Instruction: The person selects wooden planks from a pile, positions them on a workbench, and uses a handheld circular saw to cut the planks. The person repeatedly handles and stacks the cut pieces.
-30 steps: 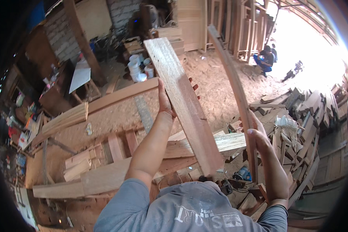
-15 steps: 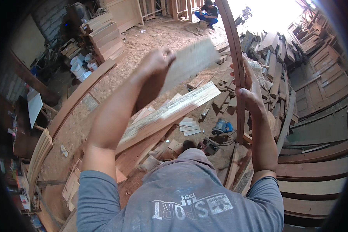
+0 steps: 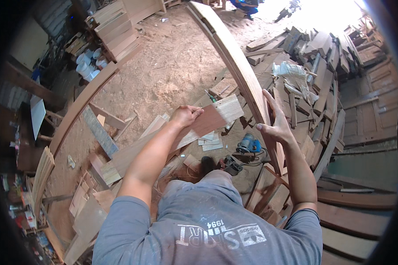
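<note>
My left hand [image 3: 188,115] is closed on the upper edge of a flat pale-reddish board [image 3: 223,112], which lies angled low over the loose planks, partly behind my forearm. My right hand [image 3: 274,126] grips a long narrow board [image 3: 227,57], standing tilted with its top leaning left, thumb on one side and fingers along the other. Below between my arms are a blue-and-silver power tool [image 3: 247,143], a dark power tool [image 3: 232,165] and some small thin wooden pieces [image 3: 212,143].
A big pile of timber offcuts [image 3: 318,48] fills the right, beside panelled doors [image 3: 367,101]. White buckets [image 3: 84,68] and stacked wooden drawers [image 3: 108,28] stand at the back left. A long plank [image 3: 79,104] crosses the left. A person [image 3: 247,9] crouches at the back near a bright opening.
The board in my left hand has gone from upright to low and nearly level. The board in my right hand has tilted leftward at its top. The view has shifted too.
</note>
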Demonstrator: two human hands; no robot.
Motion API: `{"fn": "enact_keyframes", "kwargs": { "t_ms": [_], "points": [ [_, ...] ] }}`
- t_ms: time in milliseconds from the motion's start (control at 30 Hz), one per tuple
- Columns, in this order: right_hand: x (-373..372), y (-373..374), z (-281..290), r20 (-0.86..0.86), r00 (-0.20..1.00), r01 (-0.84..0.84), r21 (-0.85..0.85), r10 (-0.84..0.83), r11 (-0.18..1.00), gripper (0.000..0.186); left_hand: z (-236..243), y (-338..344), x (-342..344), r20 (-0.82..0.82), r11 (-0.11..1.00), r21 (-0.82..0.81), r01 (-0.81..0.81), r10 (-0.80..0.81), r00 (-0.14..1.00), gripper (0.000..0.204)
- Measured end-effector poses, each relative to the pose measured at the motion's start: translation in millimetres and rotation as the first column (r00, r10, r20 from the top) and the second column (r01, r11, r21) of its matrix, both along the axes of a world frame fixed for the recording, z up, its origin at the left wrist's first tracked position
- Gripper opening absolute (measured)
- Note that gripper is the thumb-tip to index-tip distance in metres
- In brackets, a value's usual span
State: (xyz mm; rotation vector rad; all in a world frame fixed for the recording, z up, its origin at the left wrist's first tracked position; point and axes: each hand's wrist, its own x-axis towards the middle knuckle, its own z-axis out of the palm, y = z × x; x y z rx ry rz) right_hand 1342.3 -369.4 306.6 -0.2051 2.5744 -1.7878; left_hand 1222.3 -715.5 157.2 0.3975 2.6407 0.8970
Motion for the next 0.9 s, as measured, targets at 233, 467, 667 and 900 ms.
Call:
{"fn": "enact_keyframes", "kwargs": {
  "t_ms": [233, 467, 667, 900],
  "points": [
    [-83.8, -9.8, -36.6, 0.038, 0.959, -0.274, 0.358, 0.279, 0.893, 0.132, -14.1, -7.7, 52.4, -0.54, 0.998, -0.03, -0.047, 0.023, 0.841, 0.035],
    [-132.8, -85.2, -80.9, 0.069, 0.718, -0.536, 0.69, 0.693, 0.487, 0.128, 58.8, -55.0, 141.8, -0.67, 0.984, 0.175, 0.034, 0.094, 0.736, 0.026],
    [-144.7, -132.5, -104.1, 0.117, 0.467, -0.597, 0.773, 0.877, 0.215, 0.131, 54.1, -103.2, 115.0, -0.591, 0.938, -0.005, -0.347, 0.277, 0.757, 0.062],
    [-164.0, -110.8, -111.2, -0.029, 0.465, -0.465, 0.843, 0.885, 0.272, 0.119, 10.8, -129.8, 84.4, -0.021, 0.922, -0.273, -0.273, 0.278, 0.96, 0.101]
  ]
}}
